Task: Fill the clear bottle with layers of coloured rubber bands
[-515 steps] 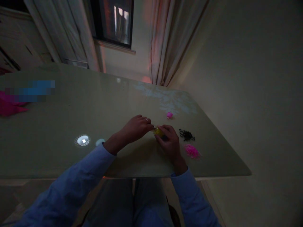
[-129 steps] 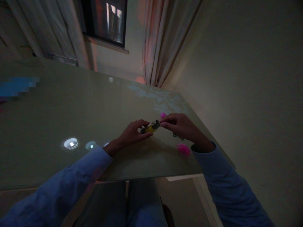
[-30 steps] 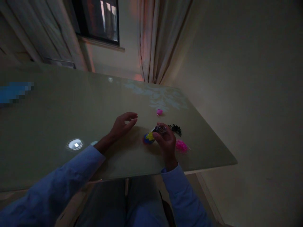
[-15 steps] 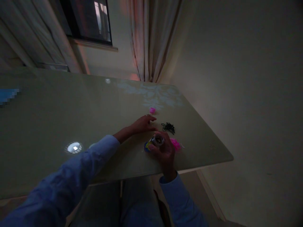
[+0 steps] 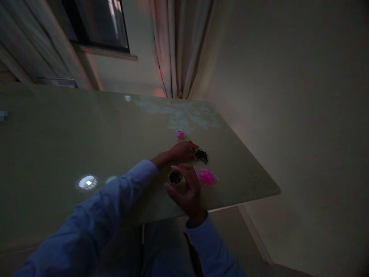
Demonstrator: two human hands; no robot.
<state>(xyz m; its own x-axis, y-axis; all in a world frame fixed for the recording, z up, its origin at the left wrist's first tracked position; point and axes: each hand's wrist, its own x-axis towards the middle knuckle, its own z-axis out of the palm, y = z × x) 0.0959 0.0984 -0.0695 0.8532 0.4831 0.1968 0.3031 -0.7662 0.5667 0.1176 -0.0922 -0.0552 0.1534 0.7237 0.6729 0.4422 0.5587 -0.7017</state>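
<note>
Near the table's front edge, my right hand (image 5: 188, 190) is wrapped round a small round jar (image 5: 175, 177), its open mouth facing up with small dark and yellowish bits inside. My left hand (image 5: 184, 151) reaches to a pile of black bands (image 5: 201, 155), its fingertips at the pile's left side; whether they pinch any band is too dark to tell. A bright pink heap of thin strands (image 5: 206, 177) lies just right of my right hand. Behind my left hand stands a small pink object (image 5: 180, 134).
The glossy table (image 5: 242, 173) has a rounded right corner and a pale leaf pattern at the back. Lights reflect on its left part. A wall (image 5: 302, 115) rises on the right, with a curtain (image 5: 175, 46) and window behind.
My left hand has moved right to the black bands. My right hand has shifted left with the jar, and the blue and yellow patch beside it no longer shows. The view has shifted slightly.
</note>
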